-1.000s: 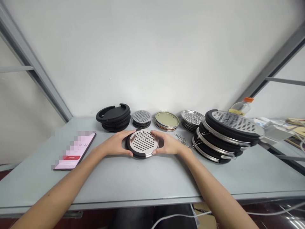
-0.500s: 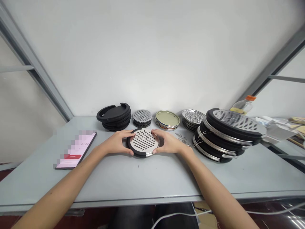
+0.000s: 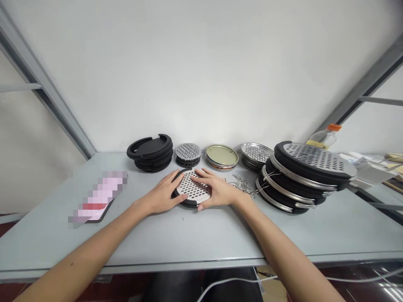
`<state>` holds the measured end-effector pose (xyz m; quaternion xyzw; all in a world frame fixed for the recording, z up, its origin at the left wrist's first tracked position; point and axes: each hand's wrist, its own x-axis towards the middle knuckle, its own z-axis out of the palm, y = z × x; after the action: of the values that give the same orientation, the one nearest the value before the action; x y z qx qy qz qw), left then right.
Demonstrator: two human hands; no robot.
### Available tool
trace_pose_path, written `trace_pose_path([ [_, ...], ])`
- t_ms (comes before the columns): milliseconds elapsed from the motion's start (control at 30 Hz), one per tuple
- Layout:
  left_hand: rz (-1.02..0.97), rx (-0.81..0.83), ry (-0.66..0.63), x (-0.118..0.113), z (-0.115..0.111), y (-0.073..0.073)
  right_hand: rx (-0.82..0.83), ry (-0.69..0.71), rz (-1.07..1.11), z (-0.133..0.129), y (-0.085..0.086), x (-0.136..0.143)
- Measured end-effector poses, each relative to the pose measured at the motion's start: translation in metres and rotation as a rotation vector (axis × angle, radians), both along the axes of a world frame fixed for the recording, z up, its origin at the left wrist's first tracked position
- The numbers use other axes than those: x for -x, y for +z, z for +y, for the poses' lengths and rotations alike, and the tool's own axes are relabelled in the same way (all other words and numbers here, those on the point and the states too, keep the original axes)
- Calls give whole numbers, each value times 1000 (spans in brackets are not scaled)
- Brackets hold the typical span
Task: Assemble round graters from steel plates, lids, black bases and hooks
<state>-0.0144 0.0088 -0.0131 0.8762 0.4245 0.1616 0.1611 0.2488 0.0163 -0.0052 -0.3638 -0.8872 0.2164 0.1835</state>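
A round metal grater (image 3: pixel 192 187) with slotted holes and a black rim lies flat on the grey table in front of me. My left hand (image 3: pixel 165 193) grips its left side, with the fingers at the far rim and the thumb over the near part. On the opposite edge is my right hand (image 3: pixel 217 189), fingers spread across the top and thumb at the near edge. Part of the rim is hidden under both hands. Just right of my right hand lies a heap of small metal chains (image 3: pixel 242 184).
Along the wall stand black rings (image 3: pixel 150 153), small grater discs (image 3: pixel 188 154), gold-coloured lids (image 3: pixel 222 157) and larger grater discs (image 3: pixel 256 153). A tall leaning stack of assembled graters (image 3: pixel 304 178) rises at right, a bottle (image 3: pixel 325 137) behind it. A phone (image 3: pixel 102 195) lies at left.
Both hands have shifted inward over the grater. My right fingers now spread across its perforated top, and my left thumb has come onto its near part.
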Motion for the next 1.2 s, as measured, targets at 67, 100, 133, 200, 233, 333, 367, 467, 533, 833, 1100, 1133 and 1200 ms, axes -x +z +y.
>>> trace_pose_path([
  [67,-27,-13,10,-2,1,-4,-31,1,10,-1,1,1],
  [100,-37,-19,15,-2,2,-5,-46,3,15,-1,2,1],
  [133,-39,-20,21,-1,4,-6,-58,6,18,-1,3,2],
  [200,-18,-9,29,2,7,-7,-74,8,15,-1,4,2],
  [233,-3,-3,28,3,9,-7,-75,10,13,-1,5,2],
  [333,17,6,21,6,10,-7,-55,21,23,-1,7,-1],
  [367,17,10,22,6,10,-7,-41,22,23,-1,7,-3],
  [467,19,33,30,5,9,-7,3,5,-6,-1,8,-8],
  [533,24,52,40,4,9,-6,15,-8,-25,-2,8,-11],
  [833,64,105,-34,10,10,-2,-38,-32,32,-4,-1,2],
  [1100,-27,36,-122,4,11,10,-61,-57,44,-4,-7,6],
  [1133,-35,40,-120,3,11,11,-67,-65,39,-4,-8,7],
  [1200,-39,50,-113,2,11,12,-81,-76,27,-4,-8,8],
])
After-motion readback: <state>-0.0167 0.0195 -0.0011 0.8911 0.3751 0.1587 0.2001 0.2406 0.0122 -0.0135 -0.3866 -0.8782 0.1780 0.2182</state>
